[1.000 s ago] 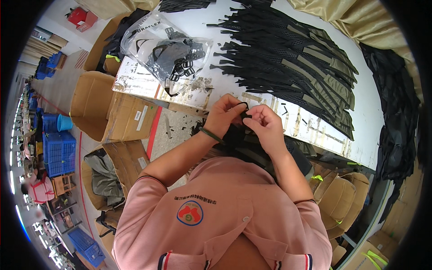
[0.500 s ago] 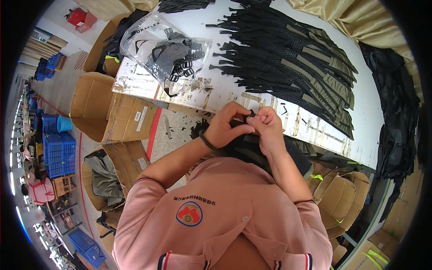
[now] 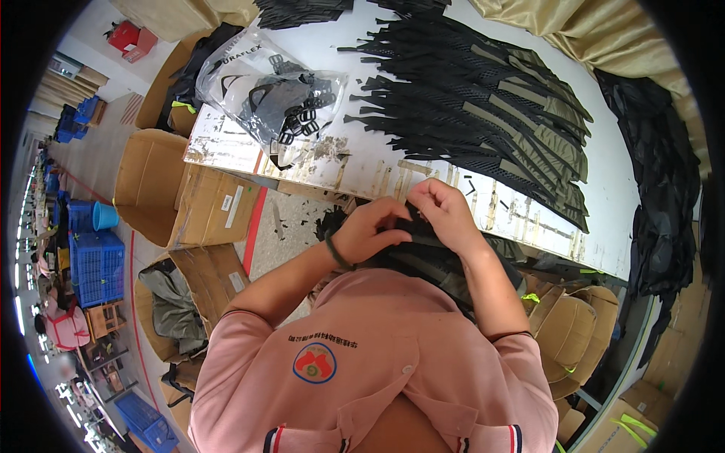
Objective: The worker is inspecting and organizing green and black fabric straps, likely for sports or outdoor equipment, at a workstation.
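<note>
My left hand (image 3: 370,229) is just below the table's front edge, its thumb and fingers curved and apart beside dark material. A dark band circles that wrist. Close by on the right, my right hand (image 3: 447,214) has its fingertips pinched together at the end of a black strap (image 3: 411,211). Most of the strap merges with the black fabric pieces (image 3: 430,259) on my lap, so its shape is hard to make out. On the white table ahead lies a wide pile of black and olive-grey straps (image 3: 483,106), overlapping in rows.
A clear plastic bag (image 3: 253,90) with black buckles lies on the table's left part. Open cardboard boxes stand left (image 3: 151,185) and right (image 3: 574,332). Black fabric (image 3: 657,166) hangs at the right edge. Blue crates (image 3: 98,264) stand farther left.
My hands, together around a small black part before, have come slightly apart. The left has opened its thumb and fingers; the right has turned, fingertips pointing down-left. The view has shifted slightly.
</note>
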Action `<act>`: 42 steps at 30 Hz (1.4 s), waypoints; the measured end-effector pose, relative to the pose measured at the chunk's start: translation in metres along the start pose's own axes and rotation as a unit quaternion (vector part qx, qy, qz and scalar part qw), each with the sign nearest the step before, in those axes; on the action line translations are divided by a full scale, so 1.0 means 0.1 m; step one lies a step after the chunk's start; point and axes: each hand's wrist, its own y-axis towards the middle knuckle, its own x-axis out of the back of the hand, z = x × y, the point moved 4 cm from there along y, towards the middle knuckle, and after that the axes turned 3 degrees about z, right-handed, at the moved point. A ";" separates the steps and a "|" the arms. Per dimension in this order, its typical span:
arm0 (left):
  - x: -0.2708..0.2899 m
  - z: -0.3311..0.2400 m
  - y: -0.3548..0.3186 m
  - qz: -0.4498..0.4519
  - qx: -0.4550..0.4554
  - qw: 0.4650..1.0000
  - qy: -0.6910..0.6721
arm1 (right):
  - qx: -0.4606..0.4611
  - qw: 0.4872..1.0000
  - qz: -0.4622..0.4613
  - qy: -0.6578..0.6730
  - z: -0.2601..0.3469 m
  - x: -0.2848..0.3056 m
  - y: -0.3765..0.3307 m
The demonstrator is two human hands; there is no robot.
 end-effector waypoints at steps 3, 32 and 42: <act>0.11 0.24 -0.32 -0.077 0.113 0.961 -0.240 | 0.045 0.994 -0.013 -0.103 -0.01 0.26 0.13; 0.59 0.60 0.40 -0.199 0.139 0.942 -0.233 | -0.007 0.783 0.127 -0.608 -0.22 0.59 -1.10; 0.51 0.06 0.28 -0.101 0.001 0.995 0.005 | 0.036 0.982 0.067 0.171 -0.15 -0.33 0.24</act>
